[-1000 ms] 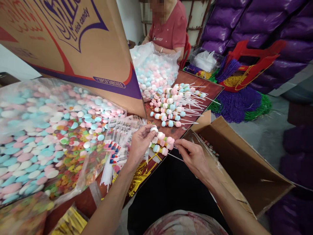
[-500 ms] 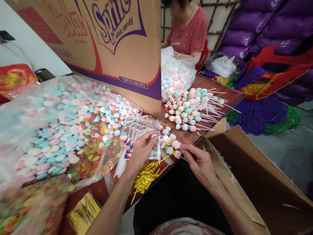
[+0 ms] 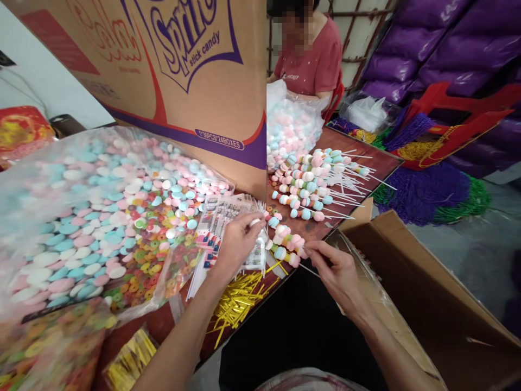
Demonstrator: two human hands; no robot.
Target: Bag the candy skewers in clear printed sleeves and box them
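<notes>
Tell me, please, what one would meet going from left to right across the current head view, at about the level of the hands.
Pastel marshmallows → gummy rings → left hand → marshmallow skewers → right hand → open cardboard box.

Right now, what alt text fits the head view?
A person's right hand holding a candy skewer by one end, left hand pinching a white candy, at a crowded table. More skewers lie beyond; loose candies spread leftward beside a carton.

Two brown cardboard boxes and one clear packet of golden strips show. The pastel candy skewers overlap uncountably.
</notes>
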